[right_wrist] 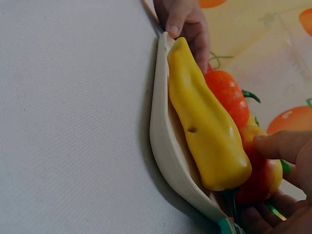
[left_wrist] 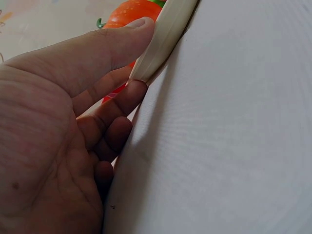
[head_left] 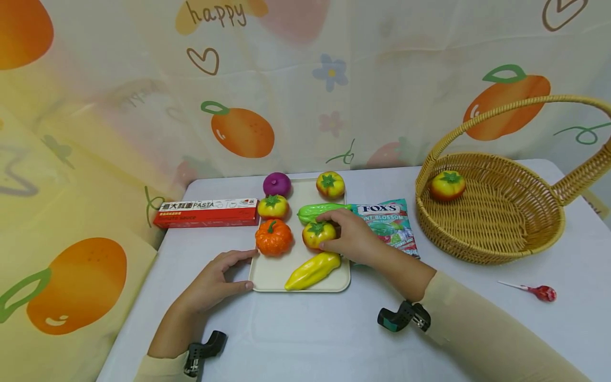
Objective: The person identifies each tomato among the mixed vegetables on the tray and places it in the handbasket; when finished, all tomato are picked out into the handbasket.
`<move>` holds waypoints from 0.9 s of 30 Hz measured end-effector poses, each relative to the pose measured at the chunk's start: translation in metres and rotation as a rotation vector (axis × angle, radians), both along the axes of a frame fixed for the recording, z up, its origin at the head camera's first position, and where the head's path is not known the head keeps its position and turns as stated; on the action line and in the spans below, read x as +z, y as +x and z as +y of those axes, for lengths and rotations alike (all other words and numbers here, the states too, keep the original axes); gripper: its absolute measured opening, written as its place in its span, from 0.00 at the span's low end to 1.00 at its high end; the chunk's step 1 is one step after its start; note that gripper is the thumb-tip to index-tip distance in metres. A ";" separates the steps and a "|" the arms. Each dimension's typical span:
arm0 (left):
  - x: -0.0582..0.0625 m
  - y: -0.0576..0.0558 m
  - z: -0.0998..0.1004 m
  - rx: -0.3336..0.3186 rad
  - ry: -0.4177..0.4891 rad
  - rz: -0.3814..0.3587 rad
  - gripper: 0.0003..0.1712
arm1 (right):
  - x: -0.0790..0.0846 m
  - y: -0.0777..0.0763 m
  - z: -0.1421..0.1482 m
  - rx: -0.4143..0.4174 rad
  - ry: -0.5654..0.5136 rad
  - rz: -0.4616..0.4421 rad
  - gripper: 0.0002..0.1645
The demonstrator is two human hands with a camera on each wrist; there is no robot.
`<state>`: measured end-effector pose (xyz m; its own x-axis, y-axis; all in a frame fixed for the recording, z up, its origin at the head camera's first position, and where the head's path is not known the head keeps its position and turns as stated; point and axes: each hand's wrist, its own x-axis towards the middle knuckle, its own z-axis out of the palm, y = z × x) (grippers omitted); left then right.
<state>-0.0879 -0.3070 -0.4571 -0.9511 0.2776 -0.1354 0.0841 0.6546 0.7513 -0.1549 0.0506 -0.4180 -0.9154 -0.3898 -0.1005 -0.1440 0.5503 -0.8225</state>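
Note:
My right hand (head_left: 355,236) grips a yellow-red toy tomato (head_left: 316,236) with a green leafy top, at the right side of a cream tray (head_left: 272,278). Thumb and fingers lie on either side of it in the right wrist view. With fingers spread, my left hand (head_left: 215,281) touches the tray's left edge; its thumb rests against the rim in the left wrist view. Also on the tray are a yellow pepper (right_wrist: 207,126), an orange pumpkin (head_left: 274,238), a green cucumber-like vegetable (head_left: 317,211), a purple onion-like vegetable (head_left: 277,184) and two more toy tomatoes (head_left: 330,184).
A wicker basket (head_left: 491,249) with a tall handle stands at the right, holding one toy tomato (head_left: 447,185). Left of the tray lies a red pasta box (head_left: 207,214). A Fox's candy bag (head_left: 389,223) sits beside the tray, partly behind my right hand. A lollipop (head_left: 544,293) lies nearer, at right.

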 end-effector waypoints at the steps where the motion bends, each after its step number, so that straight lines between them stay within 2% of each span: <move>1: 0.000 0.000 0.000 -0.001 0.002 0.000 0.42 | 0.000 0.000 0.000 -0.001 0.002 0.001 0.32; 13: 0.004 0.001 0.002 -0.001 -0.018 0.000 0.41 | -0.001 0.002 0.000 -0.027 -0.001 -0.004 0.32; 27: 0.001 0.001 -0.001 -0.018 -0.001 0.030 0.41 | 0.004 0.002 -0.001 -0.039 -0.039 -0.003 0.31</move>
